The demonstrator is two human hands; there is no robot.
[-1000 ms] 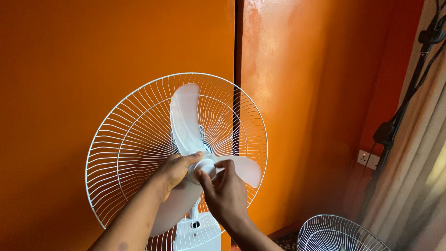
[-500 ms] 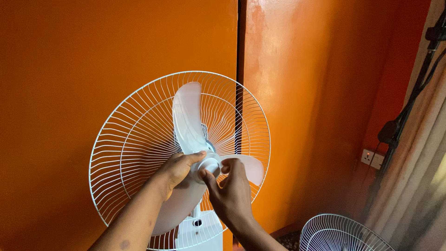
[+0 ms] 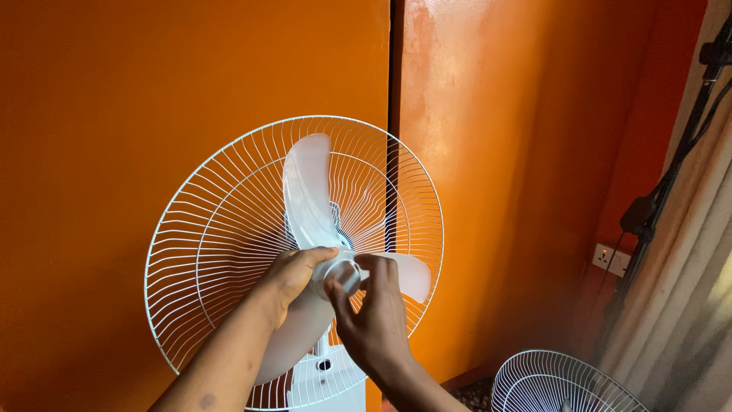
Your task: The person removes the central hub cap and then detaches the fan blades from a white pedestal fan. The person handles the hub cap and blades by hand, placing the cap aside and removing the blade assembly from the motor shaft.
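We have our left hand (image 3: 288, 276) clasped on the white fan blade (image 3: 306, 191) just beside the hub, bracing it, while the fingers (image 3: 379, 268) of our right hand (image 3: 372, 317) pinch the small round cap (image 3: 343, 273) at the blade's centre. The blade sits on the motor shaft in front of the rear wire guard (image 3: 206, 236), at the middle of the upright fan, with the white motor housing (image 3: 324, 378) below it. By our judgement the work stands midway: the rear guard and blade are mounted, and the cap is on the hub, though we cannot tell whether it is tight. The front grille (image 3: 560, 381) is not on the fan; it lies low by the bottom right edge of the view, well apart. No desk carries anything here; the fan stands against an orange wall (image 3: 152, 99). To the right a wall socket (image 3: 611, 259) and dark cables (image 3: 663, 183) run beside a pale curtain (image 3: 694, 305).
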